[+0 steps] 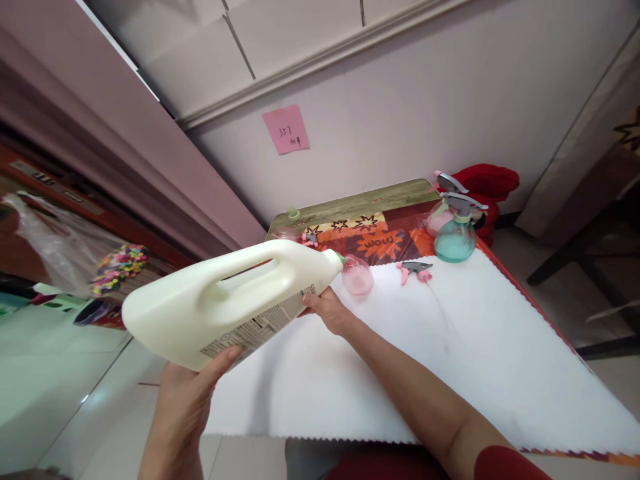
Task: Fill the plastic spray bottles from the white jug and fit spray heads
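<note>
A large cream-coloured jug (170, 313) with a built-in handle and a printed label is tipped nearly onto its side, its green spout pointing right. My left hand (193, 387) grips it near the base, thumb on the label. Closed around the neck end from below is my right hand (325, 310). The spout lies at the mouth of a small round pink bottle (358, 279), which stands without a sprayer; whether liquid flows cannot be made out. Right of that bottle, a grey and pink spray head (415, 270) with its thin tube rests on the white cloth (390, 360).
A teal spray bottle (455, 240) stands at the table's back right, with a pink one (440, 220) behind it. Beyond them is a red object (487, 183). A pink note (287, 129) sticks to the wall. At left hangs a clear plastic bag (55, 240).
</note>
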### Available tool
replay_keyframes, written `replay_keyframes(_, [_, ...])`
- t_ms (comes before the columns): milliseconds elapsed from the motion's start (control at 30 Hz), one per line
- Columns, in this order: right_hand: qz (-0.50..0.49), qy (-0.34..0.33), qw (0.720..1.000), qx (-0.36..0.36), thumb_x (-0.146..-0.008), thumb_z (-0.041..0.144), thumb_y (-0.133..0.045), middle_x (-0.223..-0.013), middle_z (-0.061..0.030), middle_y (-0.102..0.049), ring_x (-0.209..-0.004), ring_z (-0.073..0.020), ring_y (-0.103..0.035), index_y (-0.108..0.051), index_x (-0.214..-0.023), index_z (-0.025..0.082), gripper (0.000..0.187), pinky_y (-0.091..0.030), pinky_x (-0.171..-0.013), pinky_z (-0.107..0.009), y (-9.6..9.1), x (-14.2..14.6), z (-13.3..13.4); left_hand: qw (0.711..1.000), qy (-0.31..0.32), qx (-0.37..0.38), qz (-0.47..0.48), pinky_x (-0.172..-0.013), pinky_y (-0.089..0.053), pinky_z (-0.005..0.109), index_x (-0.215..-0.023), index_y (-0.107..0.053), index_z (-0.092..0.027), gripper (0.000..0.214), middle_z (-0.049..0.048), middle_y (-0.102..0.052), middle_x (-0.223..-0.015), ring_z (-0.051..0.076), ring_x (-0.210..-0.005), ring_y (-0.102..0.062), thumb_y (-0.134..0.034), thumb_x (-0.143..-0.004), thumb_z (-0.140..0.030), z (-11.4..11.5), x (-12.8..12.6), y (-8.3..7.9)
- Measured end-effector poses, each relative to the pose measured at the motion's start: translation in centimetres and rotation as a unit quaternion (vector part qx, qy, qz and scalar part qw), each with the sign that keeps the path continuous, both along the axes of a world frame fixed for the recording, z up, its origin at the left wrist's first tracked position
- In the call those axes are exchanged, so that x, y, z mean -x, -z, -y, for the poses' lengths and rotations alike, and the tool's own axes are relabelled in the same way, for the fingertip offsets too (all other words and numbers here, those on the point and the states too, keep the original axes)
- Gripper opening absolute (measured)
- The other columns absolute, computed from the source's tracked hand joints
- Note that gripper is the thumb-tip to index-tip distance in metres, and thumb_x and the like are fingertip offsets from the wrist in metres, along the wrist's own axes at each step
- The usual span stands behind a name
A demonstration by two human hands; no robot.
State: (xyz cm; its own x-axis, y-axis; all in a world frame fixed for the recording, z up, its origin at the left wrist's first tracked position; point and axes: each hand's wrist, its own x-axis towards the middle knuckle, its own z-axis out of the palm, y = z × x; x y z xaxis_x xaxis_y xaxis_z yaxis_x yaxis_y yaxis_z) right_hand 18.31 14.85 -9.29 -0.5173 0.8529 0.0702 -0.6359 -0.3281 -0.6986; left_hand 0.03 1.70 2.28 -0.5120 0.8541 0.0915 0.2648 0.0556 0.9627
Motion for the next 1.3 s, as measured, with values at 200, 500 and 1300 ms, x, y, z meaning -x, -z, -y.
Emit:
replay_keyframes(200, [0.005, 0.001, 1.0, -0.006, -0.059, 0.061, -0.093, -0.112, -0.0082, -0.077, -0.102, -0.0273, -0.072, -0.069, -0.116, 0.022, 0.074, -0.063, -0.073, -0.036, 0.1, 0.05, -0.03, 1.0, 0.001, -0.007, -0.009, -0.096, -0.062, 0.045, -0.124, -0.076, -0.019, 0.073, 0.011, -0.081, -0.108, 0.036, -0.109, -0.074, -0.096, -0.057, -0.037, 0.0, 0.09, 0.17])
replay_keyframes(500, [0.004, -0.002, 1.0, -0.002, -0.058, 0.062, -0.093, -0.113, -0.0083, -0.077, -0.103, -0.0274, -0.072, -0.069, -0.116, 0.022, 0.074, -0.064, -0.073, -0.037, 0.12, 0.06, -0.07, 1.0, -0.004, -0.003, -0.012, -0.095, -0.062, 0.045, -0.115, -0.078, -0.018, 0.065, 0.0111, -0.081, -0.106, 0.036, -0.106, -0.075, -0.096, -0.057, -0.038, -0.13, -0.14, -0.02])
replay_keyframes(1300, [-0.001, 0.0, 1.0, -0.002, -0.059, 0.061, -0.093, -0.113, -0.0083, -0.077, -0.104, -0.0281, -0.073, -0.069, -0.116, 0.022, 0.073, -0.065, -0.072, -0.036, 0.28, 0.16, -0.14, 1.0, 0.0, -0.005, -0.014, -0.097, -0.062, 0.044, -0.12, -0.077, -0.018, 0.069, 0.0113, -0.081, -0.105, 0.035, -0.106, -0.075, -0.096, -0.057, -0.039, -0.18, -0.03, 0.06])
